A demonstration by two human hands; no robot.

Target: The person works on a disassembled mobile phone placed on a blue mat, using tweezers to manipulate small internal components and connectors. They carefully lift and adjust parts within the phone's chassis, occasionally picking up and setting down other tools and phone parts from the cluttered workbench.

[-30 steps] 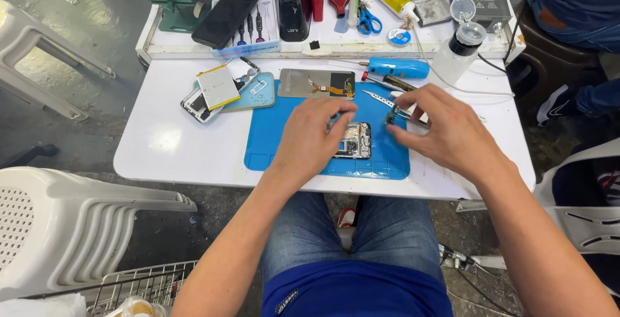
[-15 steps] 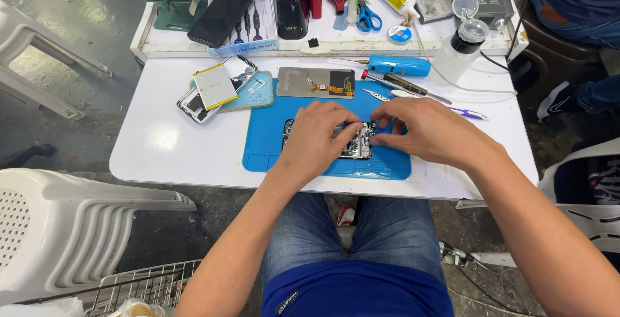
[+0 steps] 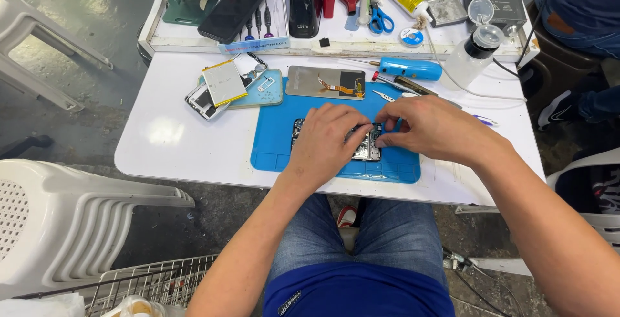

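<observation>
Fingertips of left hand (image 3: 328, 141) and right hand (image 3: 431, 127) meet, curled and pinching at the upper edge of the opened phone (image 3: 367, 149); whether anything is gripped cannot be told. The phone lies flat on the blue mat (image 3: 274, 142), white table (image 3: 168, 149) beneath; detached screen panel (image 3: 326, 82) just beyond

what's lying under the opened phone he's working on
A blue work mat lies under the opened phone, on the white table. The left hand and right hand cover most of the phone, so its left part and the mat directly beneath stay hidden.
</observation>
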